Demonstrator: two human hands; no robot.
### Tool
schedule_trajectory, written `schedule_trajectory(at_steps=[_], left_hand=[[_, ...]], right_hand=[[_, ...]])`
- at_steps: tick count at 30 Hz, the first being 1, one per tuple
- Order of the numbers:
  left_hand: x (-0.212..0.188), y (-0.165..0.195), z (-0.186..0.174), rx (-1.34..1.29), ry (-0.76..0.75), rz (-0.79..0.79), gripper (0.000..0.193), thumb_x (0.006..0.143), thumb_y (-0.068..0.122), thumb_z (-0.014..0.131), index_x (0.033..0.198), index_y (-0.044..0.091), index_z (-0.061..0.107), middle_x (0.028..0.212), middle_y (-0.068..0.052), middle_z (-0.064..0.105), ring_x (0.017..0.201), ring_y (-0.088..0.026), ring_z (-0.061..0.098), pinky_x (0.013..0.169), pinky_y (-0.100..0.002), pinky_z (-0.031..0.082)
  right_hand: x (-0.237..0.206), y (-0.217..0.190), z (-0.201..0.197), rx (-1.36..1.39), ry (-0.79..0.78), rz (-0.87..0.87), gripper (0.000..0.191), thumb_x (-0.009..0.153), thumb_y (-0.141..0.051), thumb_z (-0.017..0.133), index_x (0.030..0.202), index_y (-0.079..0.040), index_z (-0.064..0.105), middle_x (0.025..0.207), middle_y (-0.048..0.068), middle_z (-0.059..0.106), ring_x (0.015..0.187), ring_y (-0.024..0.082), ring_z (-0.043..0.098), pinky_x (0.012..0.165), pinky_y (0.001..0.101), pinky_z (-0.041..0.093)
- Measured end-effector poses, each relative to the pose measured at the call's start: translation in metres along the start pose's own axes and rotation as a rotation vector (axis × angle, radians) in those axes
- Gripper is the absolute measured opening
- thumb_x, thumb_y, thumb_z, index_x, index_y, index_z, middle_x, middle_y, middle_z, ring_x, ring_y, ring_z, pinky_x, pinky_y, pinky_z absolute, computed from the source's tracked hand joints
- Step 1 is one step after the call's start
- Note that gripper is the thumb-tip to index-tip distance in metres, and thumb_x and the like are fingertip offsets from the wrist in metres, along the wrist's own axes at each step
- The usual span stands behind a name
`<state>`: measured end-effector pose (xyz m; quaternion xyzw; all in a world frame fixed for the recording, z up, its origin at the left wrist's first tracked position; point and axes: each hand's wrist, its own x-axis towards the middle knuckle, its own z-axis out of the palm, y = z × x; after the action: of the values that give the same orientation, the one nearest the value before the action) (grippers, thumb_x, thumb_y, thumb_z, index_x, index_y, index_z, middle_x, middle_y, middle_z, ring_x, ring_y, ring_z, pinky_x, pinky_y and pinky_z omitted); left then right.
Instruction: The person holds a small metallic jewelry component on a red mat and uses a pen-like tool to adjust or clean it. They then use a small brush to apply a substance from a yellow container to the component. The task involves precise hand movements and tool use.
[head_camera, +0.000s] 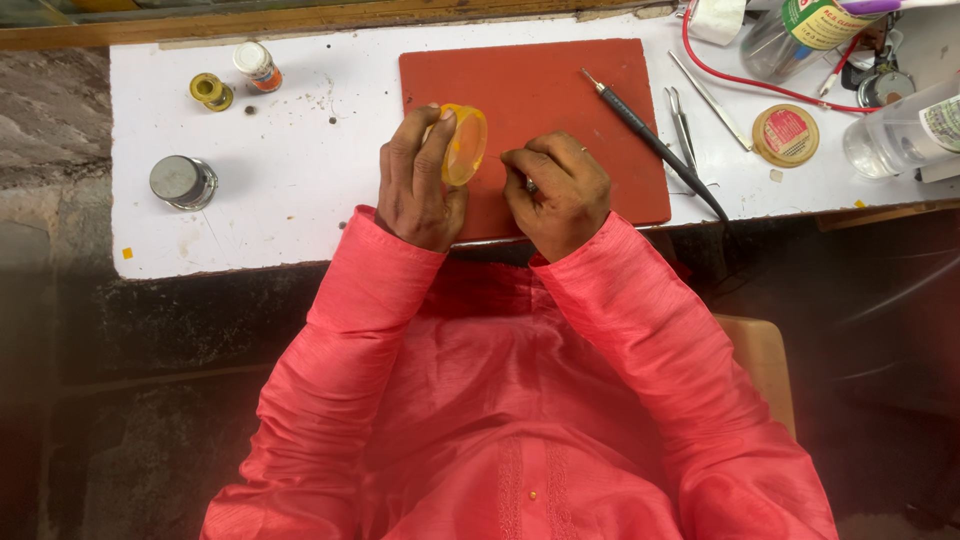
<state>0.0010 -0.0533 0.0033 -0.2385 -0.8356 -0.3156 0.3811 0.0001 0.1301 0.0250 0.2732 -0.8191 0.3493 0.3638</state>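
My left hand (418, 180) grips a small round yellow-orange container (465, 145), tilted on its side above the red mat (560, 90). My right hand (557, 190) rests on the mat just to the right, its fingers pinched on a thin wire-like piece that points toward the container's open side. Both wrists lie at the mat's near edge. Pink sleeves cover both arms.
A black soldering iron (650, 140) lies across the mat's right edge with tweezers (683, 130) beside it. A round tin (786, 134), clear bottles (900, 130) and a red wire (740, 78) crowd the right. At left on the white table (290, 200) stand a metal cap (182, 181), a solder spool (211, 91) and a small bottle (257, 65).
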Motion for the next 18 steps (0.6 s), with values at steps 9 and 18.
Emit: schedule_trajectory(at_steps=[9,18], left_hand=[[0.002,0.0,-0.001,0.008,-0.001,0.039,0.081,0.078,-0.019,0.07,0.15,0.005,0.045,0.148,-0.017,0.048,0.126,-0.036,0.059,0.106,-0.041,0.056],[0.004,0.002,-0.002,0.011,-0.009,0.01,0.083,0.076,-0.018,0.073,0.15,0.004,0.043,0.148,-0.018,0.047,0.128,-0.038,0.058,0.107,-0.041,0.056]], right_hand=[[0.0,0.002,0.001,0.022,-0.027,0.019,0.021,0.081,0.013,0.076,0.097,-0.001,0.072,0.091,0.009,0.064,0.077,0.022,0.065,0.064,0.0318,0.054],[-0.011,0.014,-0.014,0.587,-0.062,0.599,0.009,0.094,0.006,0.073,0.101,0.001,0.075,0.094,0.005,0.069,0.077,0.009,0.064,0.065,0.0218,0.052]])
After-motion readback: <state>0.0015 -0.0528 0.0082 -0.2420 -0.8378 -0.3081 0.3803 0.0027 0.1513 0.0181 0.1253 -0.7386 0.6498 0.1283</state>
